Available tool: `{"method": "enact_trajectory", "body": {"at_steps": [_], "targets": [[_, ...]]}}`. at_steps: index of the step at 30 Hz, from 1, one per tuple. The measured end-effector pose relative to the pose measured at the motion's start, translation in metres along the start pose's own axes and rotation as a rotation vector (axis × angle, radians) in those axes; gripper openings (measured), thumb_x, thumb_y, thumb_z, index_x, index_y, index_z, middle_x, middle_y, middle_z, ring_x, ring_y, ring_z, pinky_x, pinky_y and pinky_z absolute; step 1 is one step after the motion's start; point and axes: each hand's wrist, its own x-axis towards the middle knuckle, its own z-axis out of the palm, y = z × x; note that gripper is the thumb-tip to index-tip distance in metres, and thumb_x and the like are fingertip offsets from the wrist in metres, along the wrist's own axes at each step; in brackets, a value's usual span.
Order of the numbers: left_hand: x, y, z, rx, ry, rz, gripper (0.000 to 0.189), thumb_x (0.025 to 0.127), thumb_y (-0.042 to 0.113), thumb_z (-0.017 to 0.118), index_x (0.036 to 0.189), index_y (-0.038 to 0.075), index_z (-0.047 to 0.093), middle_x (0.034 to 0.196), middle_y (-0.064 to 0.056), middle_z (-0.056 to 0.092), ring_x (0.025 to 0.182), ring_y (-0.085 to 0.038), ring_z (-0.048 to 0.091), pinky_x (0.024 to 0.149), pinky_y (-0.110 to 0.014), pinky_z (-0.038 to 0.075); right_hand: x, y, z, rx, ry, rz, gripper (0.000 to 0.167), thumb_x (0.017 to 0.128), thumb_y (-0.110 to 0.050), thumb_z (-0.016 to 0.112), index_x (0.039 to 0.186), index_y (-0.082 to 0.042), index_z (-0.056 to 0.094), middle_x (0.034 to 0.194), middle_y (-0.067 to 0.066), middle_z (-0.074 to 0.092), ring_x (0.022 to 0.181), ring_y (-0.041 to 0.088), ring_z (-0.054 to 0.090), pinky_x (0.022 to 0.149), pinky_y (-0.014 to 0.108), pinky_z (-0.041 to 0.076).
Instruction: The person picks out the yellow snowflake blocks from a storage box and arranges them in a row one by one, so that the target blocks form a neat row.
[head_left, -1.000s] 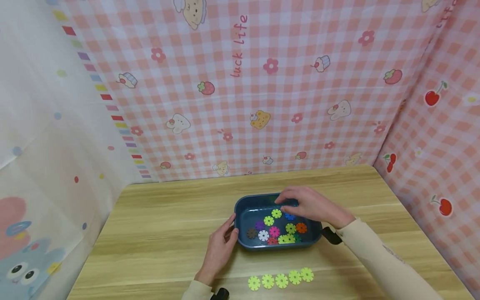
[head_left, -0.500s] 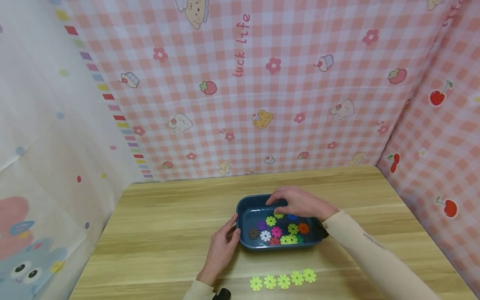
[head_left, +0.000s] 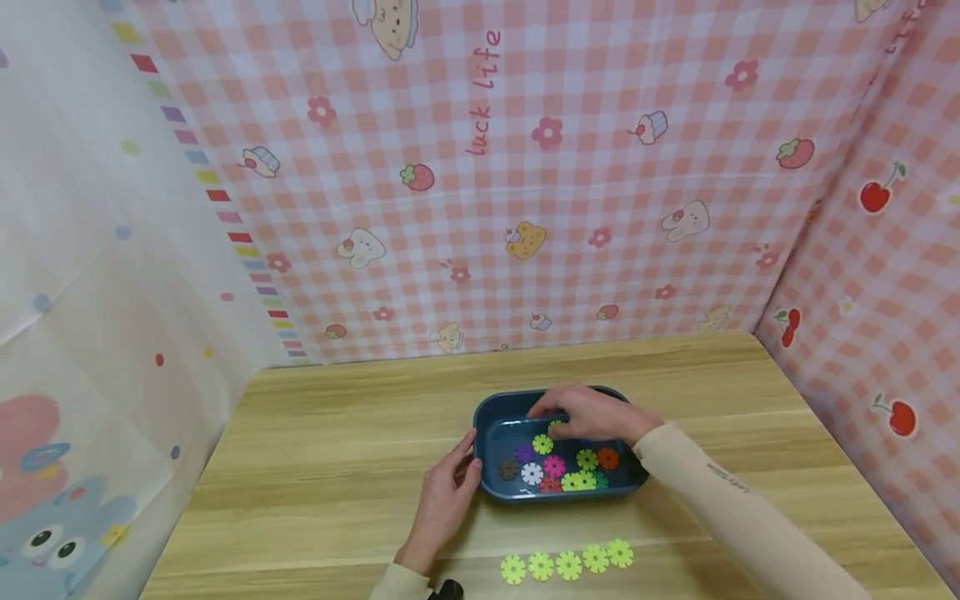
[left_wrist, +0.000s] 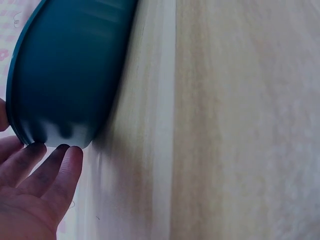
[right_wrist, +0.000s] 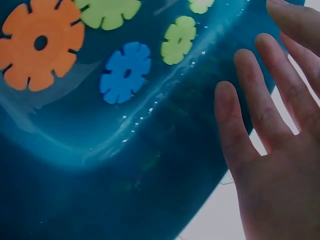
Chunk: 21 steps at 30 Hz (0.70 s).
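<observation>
A dark blue tray (head_left: 495,490) holds several flat, notched snowflake discs. My left hand (head_left: 440,504) rests against its left end; in the left wrist view the fingertips (left_wrist: 73,156) touch the outer wall. Over the back of the tray is my right hand (head_left: 588,413), reaching in, its thumb tip right at a yellow-green disc (head_left: 555,427). In the right wrist view its fingers (right_wrist: 257,95) are extended and spread along the inner wall, close to a blue disc (right_wrist: 126,73) and a small yellow-green disc (right_wrist: 178,40).
A row of several yellow-green discs (head_left: 568,565) lies on the wooden table (head_left: 315,467) in front of the tray. Inside the tray are also white (head_left: 532,474), pink (head_left: 553,465) and orange (head_left: 607,458) discs. A pink checked cloth (head_left: 450,208) hangs behind the table.
My right hand has moved left and lower into the tray, bringing its thumb to the yellow-green disc. My left hand stays at the tray's left end.
</observation>
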Motion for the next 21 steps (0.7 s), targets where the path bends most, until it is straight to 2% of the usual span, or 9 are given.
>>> {"method": "enact_trajectory", "body": {"at_steps": [10,21], "targets": [[0.0,0.001,-0.001,0.01,-0.007,-0.013,0.047,0.108,0.013,0.055,0.154,0.009,0.049,0.152,-0.021,0.052,0.127,-0.036,0.063,0.099,-0.037,0.057,0.004,0.007,0.008,-0.017,-0.063,0.005,0.036,0.095,-0.011,0.075,0.131,-0.012,0.07,0.135,0.002,0.066,0.13,0.024,0.058,0.113,0.048,0.048],[-0.001,0.001,-0.001,0.014,-0.007,-0.002,0.047,0.107,0.013,0.055,0.154,0.007,0.049,0.151,-0.02,0.053,0.126,-0.035,0.064,0.099,-0.036,0.057,0.008,0.009,0.013,-0.002,-0.096,0.029,0.035,0.093,-0.009,0.077,0.128,-0.013,0.072,0.133,0.002,0.067,0.13,0.026,0.057,0.113,0.049,0.047]]}}
